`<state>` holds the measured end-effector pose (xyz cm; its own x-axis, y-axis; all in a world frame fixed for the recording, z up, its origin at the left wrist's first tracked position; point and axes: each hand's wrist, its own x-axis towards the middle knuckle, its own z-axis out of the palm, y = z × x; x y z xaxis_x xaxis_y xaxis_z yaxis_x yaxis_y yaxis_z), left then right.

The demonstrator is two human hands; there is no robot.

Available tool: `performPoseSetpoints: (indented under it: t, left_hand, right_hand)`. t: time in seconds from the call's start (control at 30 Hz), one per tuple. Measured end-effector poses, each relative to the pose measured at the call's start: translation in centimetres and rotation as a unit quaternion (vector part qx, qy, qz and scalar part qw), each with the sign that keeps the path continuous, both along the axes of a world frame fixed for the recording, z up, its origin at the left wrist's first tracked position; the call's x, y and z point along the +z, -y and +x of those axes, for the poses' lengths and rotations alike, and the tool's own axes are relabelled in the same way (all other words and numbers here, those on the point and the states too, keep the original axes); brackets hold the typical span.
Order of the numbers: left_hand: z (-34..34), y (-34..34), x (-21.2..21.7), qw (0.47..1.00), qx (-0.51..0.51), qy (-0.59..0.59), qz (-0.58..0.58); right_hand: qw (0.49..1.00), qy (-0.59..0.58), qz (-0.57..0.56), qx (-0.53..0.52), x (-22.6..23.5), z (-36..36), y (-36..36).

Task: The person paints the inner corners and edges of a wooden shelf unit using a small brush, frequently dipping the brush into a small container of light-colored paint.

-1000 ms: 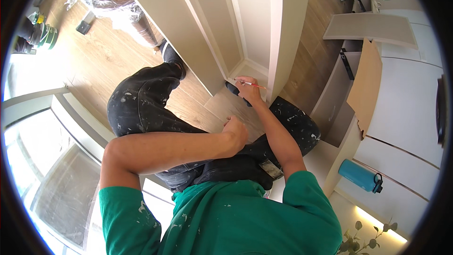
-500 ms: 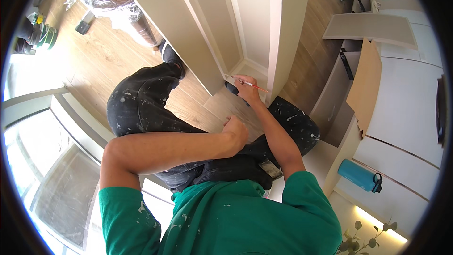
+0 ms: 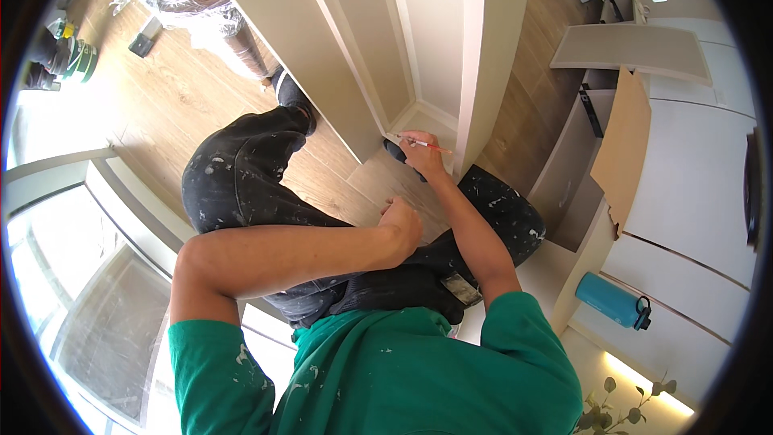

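Observation:
My right hand pinches a thin paintbrush with a pale shaft and a reddish end. Its tip points left, by the inner front corner at the bottom of a tall cream cabinet frame. Over my lap, my left hand is closed, its fingers curled; whether anything is inside cannot be made out. My legs, in paint-spotted black trousers, are bent wide on either side of the frame's lower end.
Wood-look floor lies around me. At left are a plastic-wrapped item and a green bucket. A cardboard sheet leans by an open drawer at right, near a teal bottle and white cabinet fronts.
My right hand has shifted slightly down, and the paintbrush tip has moved a little left and lower along the frame's corner. My left hand stays almost still.

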<state>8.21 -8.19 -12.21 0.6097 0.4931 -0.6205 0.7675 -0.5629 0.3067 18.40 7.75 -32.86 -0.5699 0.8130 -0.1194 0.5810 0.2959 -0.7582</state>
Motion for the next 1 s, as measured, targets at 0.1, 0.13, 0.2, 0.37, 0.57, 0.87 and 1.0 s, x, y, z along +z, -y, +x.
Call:
performPoseSetpoints:
  t: [0.1, 0.13, 0.2, 0.37, 0.57, 0.87, 1.0]
  left_hand:
    - [0.1, 0.0, -0.3, 1.000, 0.002, 0.001, 0.002]
    - [0.2, 0.1, -0.5, 1.000, 0.007, 0.003, 0.001]
    - [0.3, 0.1, -0.6, 1.000, 0.009, -0.002, 0.000]
    - [0.0, -0.1, 0.2, 1.000, -0.009, -0.001, -0.002]
    - [-0.2, -0.4, 0.6, 1.000, -0.007, -0.005, -0.009]
    - [0.6, 0.0, -0.7, 1.000, 0.025, 0.002, 0.008]
    - [0.2, -0.1, -0.3, 1.000, 0.007, -0.002, -0.001]
  right_hand:
    - [1.000, -0.016, -0.020, -0.004, -1.1, 0.2, -0.2]
    - [1.000, -0.013, -0.023, -0.008, -1.3, 0.3, -0.2]
    - [0.999, -0.010, -0.037, -0.007, -1.0, 0.1, -0.1]
    - [0.998, -0.042, -0.042, 0.006, -0.8, 0.4, 0.0]
    - [0.998, -0.050, -0.047, -0.010, 0.7, -0.6, 0.3]
    - [0.994, -0.094, -0.042, -0.022, 3.3, -2.5, 0.9]
    - [0.998, -0.065, -0.011, 0.002, 4.9, -2.5, 0.9]
